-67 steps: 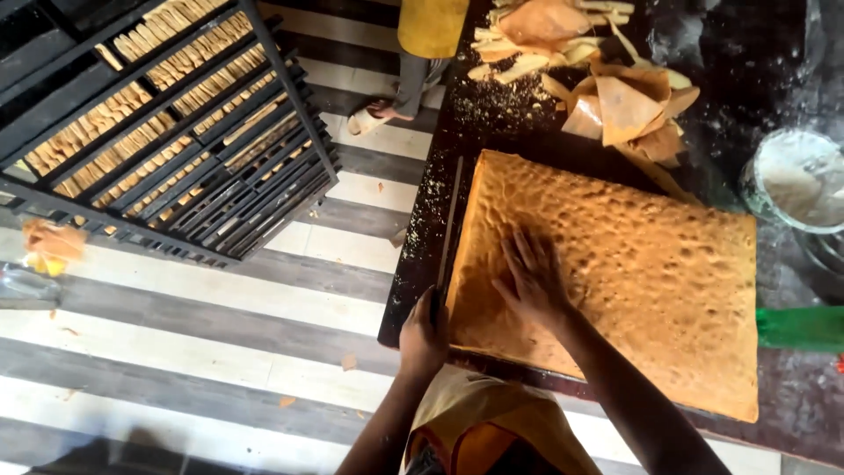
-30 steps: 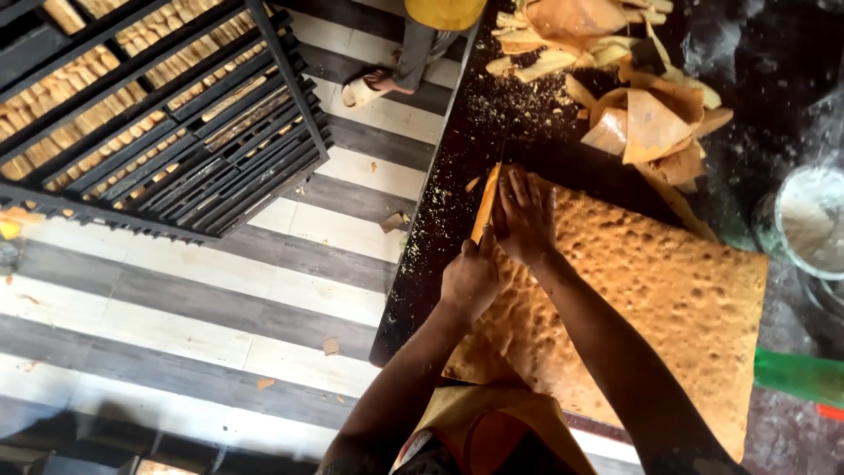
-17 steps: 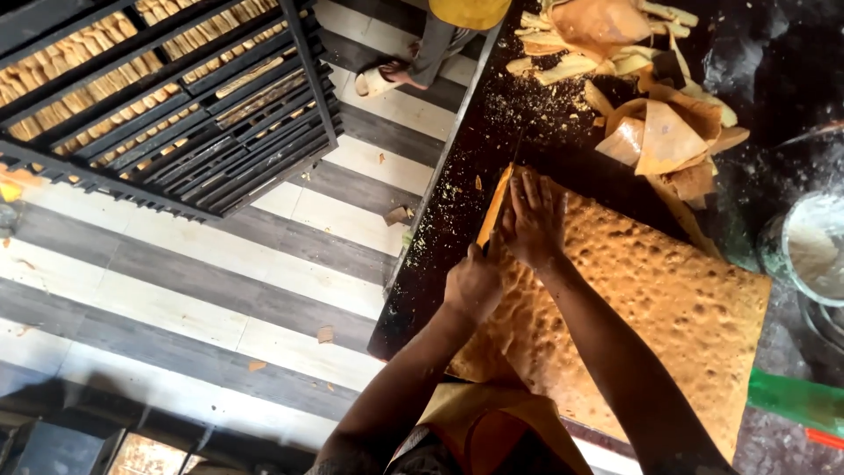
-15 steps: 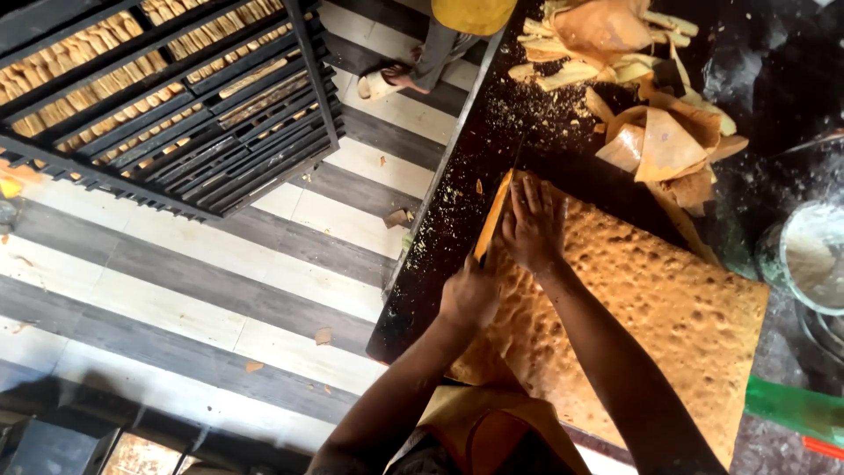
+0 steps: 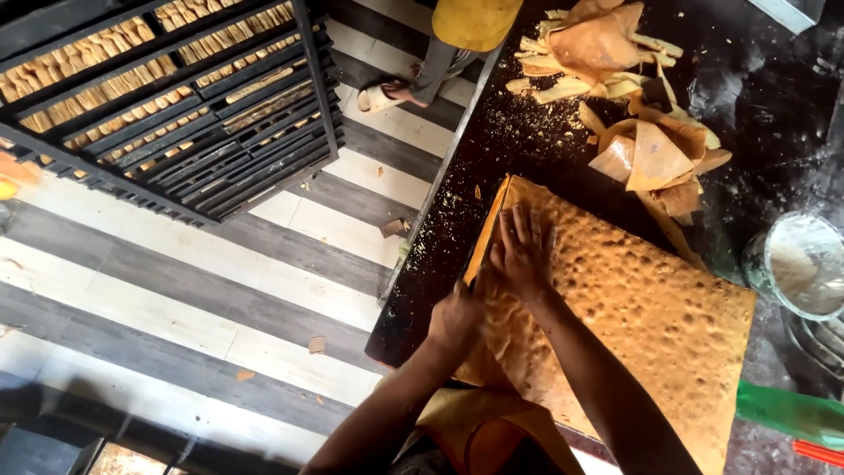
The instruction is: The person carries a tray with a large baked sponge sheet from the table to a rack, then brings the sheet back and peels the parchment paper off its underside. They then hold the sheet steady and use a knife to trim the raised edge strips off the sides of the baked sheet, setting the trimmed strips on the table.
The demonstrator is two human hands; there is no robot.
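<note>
A large golden-brown baked slab [image 5: 651,308] with a pitted crust lies on a dark table [image 5: 413,299]. My right hand [image 5: 523,255] presses flat on the slab near its far left corner, fingers spread. My left hand [image 5: 453,321] is closed on the handle of a knife [image 5: 472,277] at the slab's left edge. The dark blade runs along that edge, where a thin strip of crust [image 5: 488,220] stands slightly apart from the slab. Most of the blade is hidden by the hand and the slab.
Heaps of cut crust scraps [image 5: 655,158] lie beyond the slab. A round bowl of white powder [image 5: 800,264] and a green object [image 5: 791,413] sit at the right. A black rack of baked strips [image 5: 176,97] stands on the striped floor. Another person's foot [image 5: 396,88] is near the table's far end.
Both hands have moved from the slab's near left part toward its far left corner. My left hand travelled along the edge with the knife; the edge strip has parted from the slab.
</note>
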